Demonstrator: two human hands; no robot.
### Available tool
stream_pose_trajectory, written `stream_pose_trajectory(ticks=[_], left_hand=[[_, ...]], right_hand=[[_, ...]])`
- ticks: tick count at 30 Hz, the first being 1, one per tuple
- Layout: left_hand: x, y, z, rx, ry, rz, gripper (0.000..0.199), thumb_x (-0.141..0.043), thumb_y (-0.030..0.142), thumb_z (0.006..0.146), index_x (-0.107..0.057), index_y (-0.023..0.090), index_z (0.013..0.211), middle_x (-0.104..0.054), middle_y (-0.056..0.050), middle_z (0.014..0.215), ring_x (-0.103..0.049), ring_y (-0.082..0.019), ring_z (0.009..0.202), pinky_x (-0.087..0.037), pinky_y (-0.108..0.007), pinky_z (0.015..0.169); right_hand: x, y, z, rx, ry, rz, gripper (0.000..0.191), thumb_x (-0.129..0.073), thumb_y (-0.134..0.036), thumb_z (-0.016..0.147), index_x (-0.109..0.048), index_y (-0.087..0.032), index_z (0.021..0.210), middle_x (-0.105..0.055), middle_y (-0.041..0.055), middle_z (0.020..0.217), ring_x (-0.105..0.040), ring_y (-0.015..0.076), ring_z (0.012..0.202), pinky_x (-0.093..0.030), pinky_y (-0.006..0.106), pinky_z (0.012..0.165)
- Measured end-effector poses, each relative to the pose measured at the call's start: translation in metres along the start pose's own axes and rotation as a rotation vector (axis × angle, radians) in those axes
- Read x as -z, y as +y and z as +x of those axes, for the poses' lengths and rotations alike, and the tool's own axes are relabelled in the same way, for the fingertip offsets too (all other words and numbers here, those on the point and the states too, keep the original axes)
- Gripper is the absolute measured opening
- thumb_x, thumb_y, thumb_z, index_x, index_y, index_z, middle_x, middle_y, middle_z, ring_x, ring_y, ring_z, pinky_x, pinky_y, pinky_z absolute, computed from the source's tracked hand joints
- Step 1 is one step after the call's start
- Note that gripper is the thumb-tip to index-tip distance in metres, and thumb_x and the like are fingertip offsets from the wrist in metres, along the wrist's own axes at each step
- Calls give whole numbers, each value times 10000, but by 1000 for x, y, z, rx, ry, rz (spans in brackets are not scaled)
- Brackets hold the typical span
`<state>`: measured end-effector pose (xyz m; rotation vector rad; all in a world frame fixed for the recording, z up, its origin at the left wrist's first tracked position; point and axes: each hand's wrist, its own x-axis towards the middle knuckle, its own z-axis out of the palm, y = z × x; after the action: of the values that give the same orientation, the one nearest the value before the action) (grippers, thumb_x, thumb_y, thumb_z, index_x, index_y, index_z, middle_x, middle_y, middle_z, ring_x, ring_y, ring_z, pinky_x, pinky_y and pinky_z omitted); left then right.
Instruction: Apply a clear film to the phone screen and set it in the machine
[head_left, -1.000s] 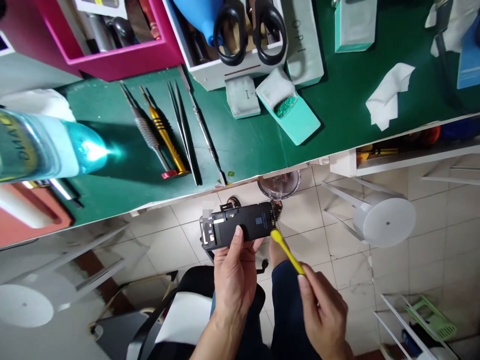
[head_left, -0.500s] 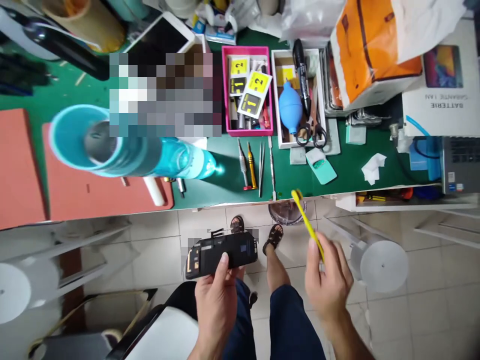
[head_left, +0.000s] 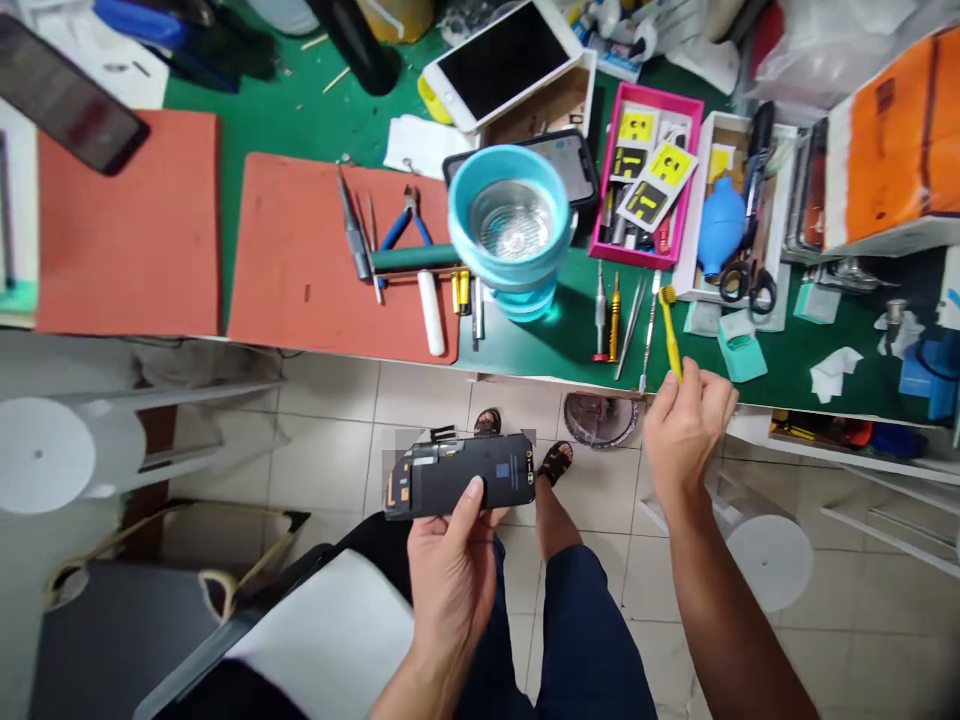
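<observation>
The left hand [head_left: 450, 575] gripped a black phone screen assembly [head_left: 459, 475] by its lower long edge, thumb pressed on its back, holding it level above the person's lap and the tiled floor, well clear of the bench [head_left: 540, 345]. The right hand [head_left: 684, 430] was closed around the handle of a yellow toothbrush [head_left: 670, 335], its bristled head raised over the bench's front edge, just beside the hand tools lying there and well apart from the assembly.

To brush the part well, I judged the assembly should be kept flat and steady with the thumb off the small flex cables at its left end, and the bristles drawn lightly along the frame — not scrubbed across the connectors.

One assembly and one toothbrush were in hand. On the green mat near the brush lay four slim tools [head_left: 622, 320] — two screwdrivers, a pair of tweezers and a metal spudger. Behind them stood one pink tray [head_left: 686, 190] and one white tray [head_left: 694, 225] holding one blue air blower [head_left: 718, 222] and one pair of scissors [head_left: 739, 280]. One blue cup-shaped container [head_left: 510, 225] stood in the middle, with two red mats [head_left: 127, 225] to the left.
</observation>
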<state>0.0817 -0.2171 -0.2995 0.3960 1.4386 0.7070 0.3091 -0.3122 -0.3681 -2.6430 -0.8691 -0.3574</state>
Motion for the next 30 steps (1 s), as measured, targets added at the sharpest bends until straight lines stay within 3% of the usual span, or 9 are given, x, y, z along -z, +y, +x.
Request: stream_pose_trajectory(ticks=[3,4,5,9,11,18,24,30], left_hand=[[8,3,4,23,21,-28,467,-1015,327,727,-837,220,1146,-854,-81,1181,-821,-200,963,-691,-277,820],[10,4,5,24,25,-39,462,-1017,318,723,-837,221,1137,-854,-77,1176,-819,-192,951,-691,-272,814],[13,5,6,22,25,-49,461,-1020,310,719,-837,224,1133,-856,-72,1169,-818,-187,946,-692,-271,819],[19,9,7,0,-6,-65,442,-1022,296,717,-842,238,1117,-864,-56,1120,-820,-181,921,-694,-290,857],[22,11,7,-3,-16,-56,427,-1024,305,716,-849,235,1099,-871,-54,1071,-822,-177,872,-696,-307,868],[29,11,6,-2,-6,-43,429,-1028,328,709,-857,240,1093,-875,-63,1052,-841,-214,925,-699,-342,901],[28,9,7,20,-18,-68,398,-1034,305,698,-866,238,1052,-877,-57,1039,-838,-188,897,-691,-319,919],[26,9,9,38,-29,-64,376,-1031,305,698,-867,239,1030,-877,-61,1049,-838,-200,896,-698,-333,903]], right_hand=[[19,-19,-9,-19,22,92,328,-521,-327,1114,-747,-126,1240,-712,212,1122,-652,336,1091,-500,512,991],[29,-29,-14,-26,-23,192,286,-549,-336,1105,-764,-158,1168,-730,178,1081,-673,311,1045,-513,480,968],[39,-41,-19,-39,-118,323,255,-572,-343,1098,-773,-187,1093,-743,138,1024,-690,277,976,-529,432,920],[67,-81,-38,-179,-811,862,265,-596,-382,1101,-798,-232,1018,-768,40,909,-684,179,789,-507,283,680],[69,-92,-42,-247,-956,954,267,-611,-400,1096,-813,-232,1044,-780,35,916,-675,167,781,-493,265,651],[71,-106,-40,-212,-862,962,169,-701,-345,1039,-806,-212,1038,-755,34,915,-676,153,796,-513,257,701],[65,-109,-39,-499,-1033,1052,257,-715,-419,1026,-833,-204,1104,-729,5,746,-651,137,656,-499,237,600],[58,-104,-39,-580,-1140,1139,249,-743,-415,1007,-857,-195,1031,-726,-3,671,-628,114,565,-506,231,580]])
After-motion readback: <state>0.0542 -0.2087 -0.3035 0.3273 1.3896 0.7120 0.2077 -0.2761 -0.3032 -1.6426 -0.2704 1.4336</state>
